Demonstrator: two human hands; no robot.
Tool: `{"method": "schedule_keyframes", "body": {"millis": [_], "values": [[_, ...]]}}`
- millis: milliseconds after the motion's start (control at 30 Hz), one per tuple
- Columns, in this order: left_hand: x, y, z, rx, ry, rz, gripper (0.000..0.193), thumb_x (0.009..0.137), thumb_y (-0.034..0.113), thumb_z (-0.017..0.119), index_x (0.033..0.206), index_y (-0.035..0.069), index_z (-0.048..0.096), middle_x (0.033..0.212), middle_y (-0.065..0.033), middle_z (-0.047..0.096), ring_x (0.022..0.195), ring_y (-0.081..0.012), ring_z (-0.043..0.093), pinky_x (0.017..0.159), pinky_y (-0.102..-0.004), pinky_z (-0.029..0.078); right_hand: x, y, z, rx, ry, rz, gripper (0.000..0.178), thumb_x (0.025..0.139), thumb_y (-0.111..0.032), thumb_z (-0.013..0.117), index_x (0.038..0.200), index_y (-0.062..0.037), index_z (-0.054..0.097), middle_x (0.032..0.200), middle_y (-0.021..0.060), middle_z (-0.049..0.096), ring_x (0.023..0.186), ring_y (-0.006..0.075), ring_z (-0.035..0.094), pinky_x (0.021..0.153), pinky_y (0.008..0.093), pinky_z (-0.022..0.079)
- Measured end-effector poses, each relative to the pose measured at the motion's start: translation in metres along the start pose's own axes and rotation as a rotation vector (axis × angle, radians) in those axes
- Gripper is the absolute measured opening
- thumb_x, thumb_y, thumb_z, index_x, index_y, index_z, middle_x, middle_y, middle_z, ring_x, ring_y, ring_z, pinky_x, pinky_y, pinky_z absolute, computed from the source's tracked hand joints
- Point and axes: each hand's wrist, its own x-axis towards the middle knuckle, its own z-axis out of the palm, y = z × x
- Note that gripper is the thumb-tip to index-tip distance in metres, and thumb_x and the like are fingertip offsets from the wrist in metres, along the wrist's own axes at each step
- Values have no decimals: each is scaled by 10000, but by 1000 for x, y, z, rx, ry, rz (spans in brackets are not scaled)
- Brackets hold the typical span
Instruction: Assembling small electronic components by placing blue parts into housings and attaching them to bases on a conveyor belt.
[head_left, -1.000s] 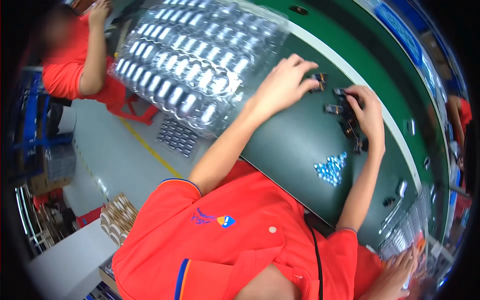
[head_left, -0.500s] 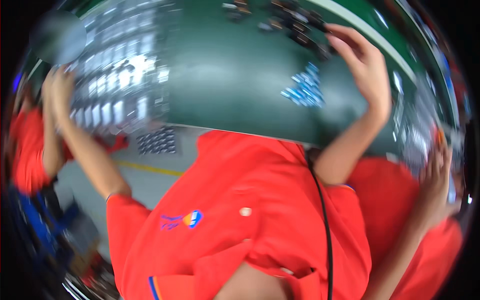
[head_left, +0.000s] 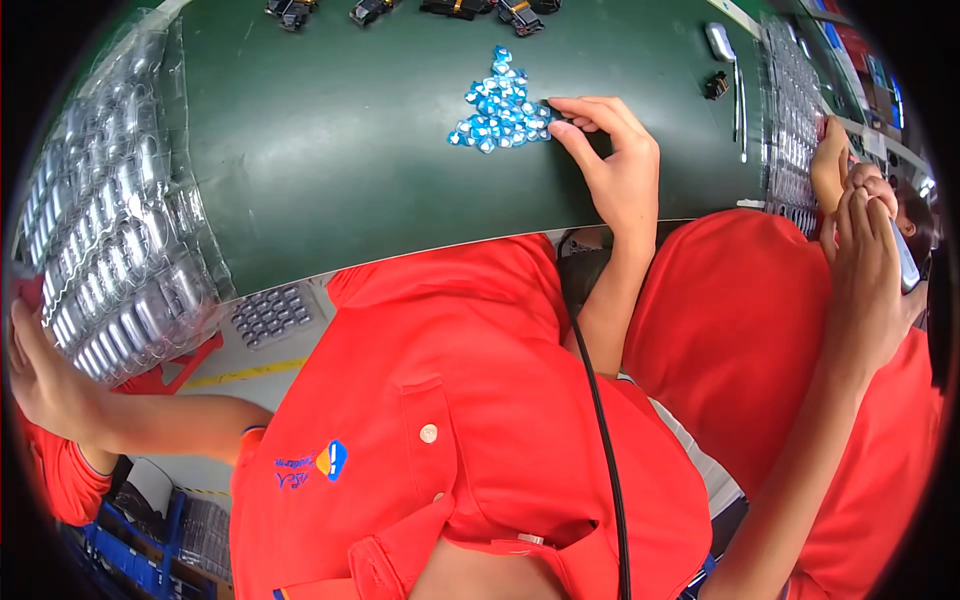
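Observation:
My right hand (head_left: 615, 170) rests on the dark green table (head_left: 330, 150), its bent fingertips touching the right edge of a small pile of shiny blue parts (head_left: 498, 100). I see nothing held in it. My left hand (head_left: 40, 365) is stretched far out to the left, against the lower corner of a stack of clear plastic blister trays (head_left: 110, 250) filled with silvery parts. Whether it grips the stack is hidden. My orange shirt (head_left: 450, 420) fills the lower middle.
Several small black parts (head_left: 400, 10) lie along the table's far edge. More clear trays (head_left: 790, 110) and a grey tool (head_left: 722, 42) sit at the right. A co-worker in orange (head_left: 740, 330) sits close on my right, hands (head_left: 860, 210) raised. A tray of parts (head_left: 268, 315) lies below the table.
My view has tilted down and steadied. My right hand came down from the black parts to the blue pile. My left arm swung out left to the tray stack.

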Motion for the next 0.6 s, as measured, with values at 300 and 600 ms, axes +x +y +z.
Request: {"method": "schedule_keyframes", "body": {"millis": [300,600], "values": [[-61,227,140,-1070,-480,-90,390,946,77,617,1320,-20,565,1146,-90,638,1033,-153,607,936,-288,458,-3,16,15,-97,131,-115,178,794,-39,761,970,-38,733,911,72,671,774,158,632,707,280,518],[-82,247,188,-1242,-718,-198,391,940,105,640,1313,6,578,1164,-87,631,1018,-129,600,875,-262,461,-4,14,18,-163,195,-147,108,865,-11,692,971,8,691,887,82,670,743,151,636,689,283,517]]}}
